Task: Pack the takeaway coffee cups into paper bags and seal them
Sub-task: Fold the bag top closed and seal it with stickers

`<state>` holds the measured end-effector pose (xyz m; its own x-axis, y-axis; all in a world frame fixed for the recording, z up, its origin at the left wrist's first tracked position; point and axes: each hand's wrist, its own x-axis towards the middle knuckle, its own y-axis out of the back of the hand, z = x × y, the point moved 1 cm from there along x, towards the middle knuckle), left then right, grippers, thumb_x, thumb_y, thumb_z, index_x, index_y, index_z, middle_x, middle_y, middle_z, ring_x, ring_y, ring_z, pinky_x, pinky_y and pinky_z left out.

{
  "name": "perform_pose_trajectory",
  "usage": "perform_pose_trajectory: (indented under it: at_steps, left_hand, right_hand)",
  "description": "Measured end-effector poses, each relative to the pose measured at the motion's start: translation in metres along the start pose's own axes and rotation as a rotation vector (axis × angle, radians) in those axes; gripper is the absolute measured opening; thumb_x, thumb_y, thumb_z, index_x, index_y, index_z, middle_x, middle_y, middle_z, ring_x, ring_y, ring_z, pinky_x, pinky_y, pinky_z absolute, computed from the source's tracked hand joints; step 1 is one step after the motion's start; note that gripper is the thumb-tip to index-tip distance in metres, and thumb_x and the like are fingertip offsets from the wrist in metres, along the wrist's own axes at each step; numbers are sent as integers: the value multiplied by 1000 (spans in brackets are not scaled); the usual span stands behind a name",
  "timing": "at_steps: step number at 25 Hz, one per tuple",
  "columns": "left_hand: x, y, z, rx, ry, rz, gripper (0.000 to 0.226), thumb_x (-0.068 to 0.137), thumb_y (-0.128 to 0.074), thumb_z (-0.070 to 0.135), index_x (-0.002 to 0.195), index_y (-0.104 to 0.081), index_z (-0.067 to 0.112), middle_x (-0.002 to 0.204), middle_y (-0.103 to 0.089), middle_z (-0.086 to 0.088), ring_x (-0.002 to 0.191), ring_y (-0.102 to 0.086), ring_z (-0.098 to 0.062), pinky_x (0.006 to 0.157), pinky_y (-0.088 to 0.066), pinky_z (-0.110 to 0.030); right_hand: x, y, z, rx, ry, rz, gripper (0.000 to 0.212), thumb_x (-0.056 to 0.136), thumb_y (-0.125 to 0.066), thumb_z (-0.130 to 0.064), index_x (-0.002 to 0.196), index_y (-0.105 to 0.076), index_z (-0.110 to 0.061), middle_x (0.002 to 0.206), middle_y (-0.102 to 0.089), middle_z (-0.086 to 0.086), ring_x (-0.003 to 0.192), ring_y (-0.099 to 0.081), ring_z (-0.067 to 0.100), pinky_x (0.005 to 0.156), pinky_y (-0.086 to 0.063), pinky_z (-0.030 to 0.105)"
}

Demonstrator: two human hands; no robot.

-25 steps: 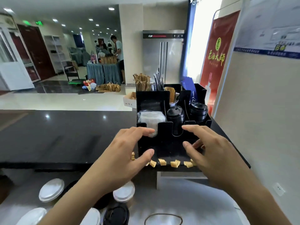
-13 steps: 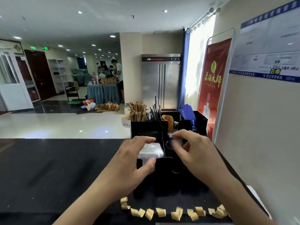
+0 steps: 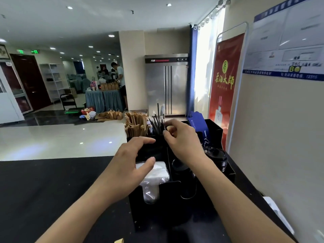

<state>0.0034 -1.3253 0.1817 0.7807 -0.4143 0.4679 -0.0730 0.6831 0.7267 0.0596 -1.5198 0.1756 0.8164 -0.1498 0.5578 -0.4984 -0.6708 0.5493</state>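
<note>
Two hands: both over the black organizer [image 3: 175, 204] on the dark counter [image 3: 52, 199].
Right hand [image 3: 182, 139]: fingertips pinched among the black straws [image 3: 158, 122]; whether one is caught, I cannot tell.
Left hand [image 3: 128, 165]: spread, holding nothing, hovering above the white napkins [image 3: 156, 174], likely steadying the organizer.
Cups and bags: none visible here.
Around: paper-wrapped sticks [image 3: 135, 124] crowd the straws; black lids [image 3: 216, 157] sit right.

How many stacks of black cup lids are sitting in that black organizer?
2: one lid stack in the right front slot, another lid stack in the middle slot, partly behind the right hand. More may be hidden.
</note>
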Motion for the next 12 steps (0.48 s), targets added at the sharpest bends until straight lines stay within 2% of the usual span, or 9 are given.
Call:
perform_pose_trajectory:
  at_steps: [4, 6, 9, 12]
  left_hand:
    - [-1, -1, -6, -6, 5, -37, 42, 96, -62, 36, 134, -48, 46, 107, -33, 63, 114, -36, 27, 80, -40, -4]
    - [-1, 1, -8, -14, 4, -37, 41, 96, -63, 35, 133, -49, 46, 108, -30, 65, 115, -35, 27, 80, -39, -3]
    - [-2, 2, -10, -24, 9, -28, 39, 96, -63, 36, 129, -47, 51, 109, -29, 66, 116, -35, 27, 82, -37, -1]
    - [-4, 2, -13, -32, 17, -29, 38, 96, -62, 37, 126, -46, 53, 112, -28, 65, 118, -34, 26, 84, -37, -2]
  right_hand:
    - [21, -15, -5, 14, 59, -52, 44, 93, -66, -30, 136, -59, -30, 104, -59, -5, 97, -59, 15, 88, -50, 33]
    - [31, -23, -8, 13, 82, -61, 40, 91, -69, -30, 130, -64, -28, 99, -56, -5, 94, -59, 16, 87, -51, 36]
    - [40, -34, -11, -15, 90, -36, 21, 91, -70, -29, 111, -74, -27, 93, -67, -3, 89, -64, 20, 80, -55, 41]
    - [48, -40, -14, -51, 56, -22, 13, 90, -71, -28, 103, -76, -26, 91, -73, -3, 88, -67, 22, 78, -56, 38]
